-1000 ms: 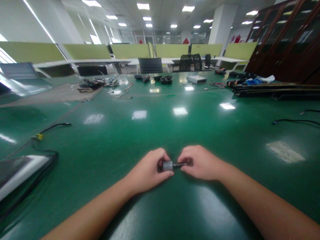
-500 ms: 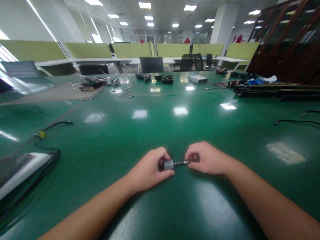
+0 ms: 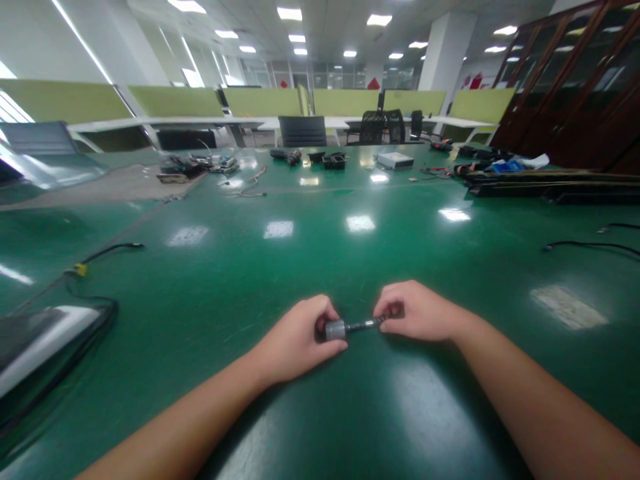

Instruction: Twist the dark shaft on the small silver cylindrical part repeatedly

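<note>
Just above or on the green table (image 3: 240, 267), the grey cylinder (image 3: 335, 330) is held in the curled left hand (image 3: 301, 333), presumably for steadiness, while its thin shaft (image 3: 357, 327) is pinched at the tip by the right hand (image 3: 419, 312), apparently for alignment

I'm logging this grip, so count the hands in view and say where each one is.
2. The left hand is curled around the grey cylindrical part; the right hand pinches the opposite end of the thin shaft. No other hands show.
</note>
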Demonstrator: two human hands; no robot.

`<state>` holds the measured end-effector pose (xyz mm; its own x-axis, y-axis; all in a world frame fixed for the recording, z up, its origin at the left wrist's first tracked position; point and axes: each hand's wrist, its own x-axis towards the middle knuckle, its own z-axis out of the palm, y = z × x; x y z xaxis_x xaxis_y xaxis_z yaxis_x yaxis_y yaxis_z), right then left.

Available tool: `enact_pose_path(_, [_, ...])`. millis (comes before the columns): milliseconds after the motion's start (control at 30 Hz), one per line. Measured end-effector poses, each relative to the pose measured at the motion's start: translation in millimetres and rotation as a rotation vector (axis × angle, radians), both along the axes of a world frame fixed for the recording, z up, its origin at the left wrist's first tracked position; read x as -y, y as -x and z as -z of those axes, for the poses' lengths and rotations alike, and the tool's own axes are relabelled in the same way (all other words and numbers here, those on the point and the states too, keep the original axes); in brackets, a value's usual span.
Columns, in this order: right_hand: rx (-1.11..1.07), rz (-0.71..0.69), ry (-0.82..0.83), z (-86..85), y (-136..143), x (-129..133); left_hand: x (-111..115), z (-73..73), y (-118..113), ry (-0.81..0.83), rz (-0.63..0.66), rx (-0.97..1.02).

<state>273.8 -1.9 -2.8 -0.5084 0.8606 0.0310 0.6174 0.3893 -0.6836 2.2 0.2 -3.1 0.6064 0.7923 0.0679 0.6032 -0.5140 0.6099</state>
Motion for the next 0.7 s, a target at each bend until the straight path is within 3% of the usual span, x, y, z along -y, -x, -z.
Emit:
enact_pose_path(167, [-0.024, -0.024, 0.003, 0.7, 3, 3, 1, -1.1, -2, 0.014, -0.009, -0.007])
enact_pose_path(467, [-0.033, -0.090, -0.222, 10.7, 45, 5, 1, -0.2, -7, -0.017, -0.013, 0.024])
enact_pose_path(700, [-0.018, -0.076, -0.257, 14.2, 41, 7, -1, -0.6, -3, -0.006, 0.051, 0.055])
